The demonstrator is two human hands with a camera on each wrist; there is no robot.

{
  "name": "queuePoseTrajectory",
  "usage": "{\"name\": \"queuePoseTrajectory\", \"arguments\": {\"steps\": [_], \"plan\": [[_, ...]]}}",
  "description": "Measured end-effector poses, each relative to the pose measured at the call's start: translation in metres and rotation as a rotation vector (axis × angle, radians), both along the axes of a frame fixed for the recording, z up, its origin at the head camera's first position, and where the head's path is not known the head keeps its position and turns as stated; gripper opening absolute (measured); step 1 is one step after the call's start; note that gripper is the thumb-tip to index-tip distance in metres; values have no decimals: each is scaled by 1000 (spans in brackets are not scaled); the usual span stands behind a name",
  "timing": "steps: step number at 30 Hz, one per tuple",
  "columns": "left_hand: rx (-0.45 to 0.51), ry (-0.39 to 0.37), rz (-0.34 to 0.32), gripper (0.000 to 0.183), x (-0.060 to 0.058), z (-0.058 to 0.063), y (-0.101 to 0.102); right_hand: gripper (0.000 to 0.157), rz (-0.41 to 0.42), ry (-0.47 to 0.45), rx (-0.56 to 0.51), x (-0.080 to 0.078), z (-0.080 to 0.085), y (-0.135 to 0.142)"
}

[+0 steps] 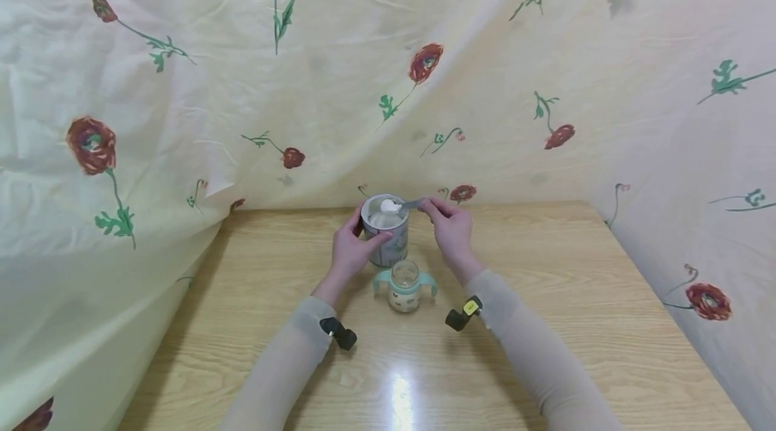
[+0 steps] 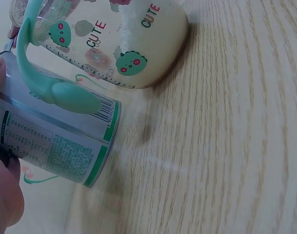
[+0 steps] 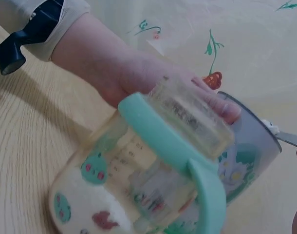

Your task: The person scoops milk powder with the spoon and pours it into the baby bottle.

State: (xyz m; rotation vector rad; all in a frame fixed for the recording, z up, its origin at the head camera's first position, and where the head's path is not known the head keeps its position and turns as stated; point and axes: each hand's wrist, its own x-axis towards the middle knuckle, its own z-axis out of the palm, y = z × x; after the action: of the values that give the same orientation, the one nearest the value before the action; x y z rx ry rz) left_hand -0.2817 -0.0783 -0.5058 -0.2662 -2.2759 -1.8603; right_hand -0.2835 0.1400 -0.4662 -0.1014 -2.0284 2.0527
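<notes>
My left hand point(image 1: 350, 249) grips a grey milk powder can point(image 1: 391, 250), thumb across its near side and fingers around the left. The can is open at the top. Between thumb and fingers, my right hand point(image 1: 451, 230) pinches the grey handle of a scoop point(image 1: 413, 204). White powder point(image 1: 389, 205) is heaped on the scoop over the can's mouth. In front of the can stands an uncapped baby bottle point(image 1: 404, 297) with mint handles on both sides and printed "CUTE" figures. Whitish contents fill its lower part, seen in the left wrist view.
Everything stands on a light wooden table point(image 1: 545, 269). A cream cloth with red flowers point(image 1: 339, 81) hangs behind the table's back edge and along its sides. Black wrist cameras are strapped over both sleeves, near the bottle.
</notes>
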Motion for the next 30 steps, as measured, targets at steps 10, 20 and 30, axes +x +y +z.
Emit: {"name": "queuePoseTrajectory", "arguments": {"steps": [10, 20, 30], "plan": [[7, -24, 16, 100, 6, 1, 3, 29, -9, 83, 2, 3, -6, 2], [7, -24, 20, 100, 12, 2, 5, 26, -20, 69, -40, 7, -7, 5], [1, -20, 26, 98, 19, 2, 7, 27, 9, 57, -14, 11, -9, 9]]}}
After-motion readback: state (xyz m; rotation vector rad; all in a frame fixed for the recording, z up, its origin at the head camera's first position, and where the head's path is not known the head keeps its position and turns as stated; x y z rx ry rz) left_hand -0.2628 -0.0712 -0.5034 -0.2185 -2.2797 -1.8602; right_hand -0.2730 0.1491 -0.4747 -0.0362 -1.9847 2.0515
